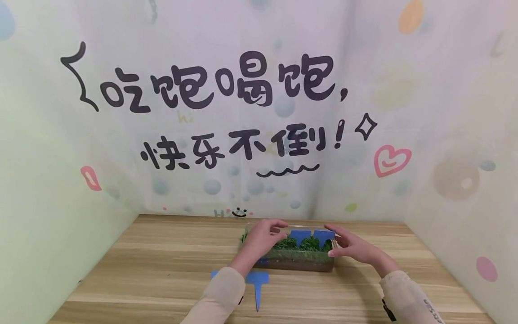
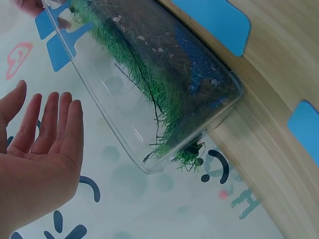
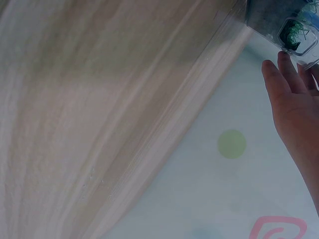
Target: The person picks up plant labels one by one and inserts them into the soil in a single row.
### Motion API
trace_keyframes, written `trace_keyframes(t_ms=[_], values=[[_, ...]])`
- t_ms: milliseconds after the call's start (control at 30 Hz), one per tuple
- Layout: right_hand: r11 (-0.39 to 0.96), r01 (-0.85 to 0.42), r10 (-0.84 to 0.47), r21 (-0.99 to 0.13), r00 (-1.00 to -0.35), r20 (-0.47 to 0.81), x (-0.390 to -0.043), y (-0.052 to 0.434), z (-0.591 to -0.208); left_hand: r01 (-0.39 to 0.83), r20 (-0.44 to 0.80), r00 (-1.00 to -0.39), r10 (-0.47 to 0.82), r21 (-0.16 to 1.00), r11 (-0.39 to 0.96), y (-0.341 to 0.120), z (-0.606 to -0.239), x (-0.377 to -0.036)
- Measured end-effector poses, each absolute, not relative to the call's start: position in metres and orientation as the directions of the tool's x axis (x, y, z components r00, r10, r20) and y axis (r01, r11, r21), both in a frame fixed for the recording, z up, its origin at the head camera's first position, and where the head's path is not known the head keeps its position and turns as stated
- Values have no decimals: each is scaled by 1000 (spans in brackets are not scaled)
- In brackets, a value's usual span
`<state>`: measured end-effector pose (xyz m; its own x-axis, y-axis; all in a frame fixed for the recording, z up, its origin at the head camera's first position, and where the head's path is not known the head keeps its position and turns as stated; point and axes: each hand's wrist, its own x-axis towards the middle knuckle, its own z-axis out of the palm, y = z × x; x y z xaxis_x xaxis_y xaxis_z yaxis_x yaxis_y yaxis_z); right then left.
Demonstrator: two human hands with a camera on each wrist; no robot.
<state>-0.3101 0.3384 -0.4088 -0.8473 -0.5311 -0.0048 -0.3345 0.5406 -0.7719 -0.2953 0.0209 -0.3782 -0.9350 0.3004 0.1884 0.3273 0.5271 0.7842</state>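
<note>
The clear box point(image 1: 291, 263) of soil and grass sat mid-table point(image 1: 162, 270); left hand point(image 1: 263, 238) and right hand point(image 1: 352, 246) flanked its ends, fingers straight, gripping nothing; it looked rigid, slick, soil-heavy, best held by both end walls

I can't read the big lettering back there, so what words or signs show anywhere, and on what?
"吃饱喝饱," on the pastel printed backdrop, top row.
"快乐不倒!" on the same backdrop, row below.
Dark print on the beige right sleeve cuff: too small to read.
Blue plastic plant tags in the clear grass box: blank.
</note>
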Motion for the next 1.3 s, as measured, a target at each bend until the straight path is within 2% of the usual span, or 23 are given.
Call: trace_keyframes(t_ms=[1300], values=[[540, -317, -519, -780, -854, -13, -309, 337, -409, 400, 223, -888, 403, 808, 434, -1, -379, -281]])
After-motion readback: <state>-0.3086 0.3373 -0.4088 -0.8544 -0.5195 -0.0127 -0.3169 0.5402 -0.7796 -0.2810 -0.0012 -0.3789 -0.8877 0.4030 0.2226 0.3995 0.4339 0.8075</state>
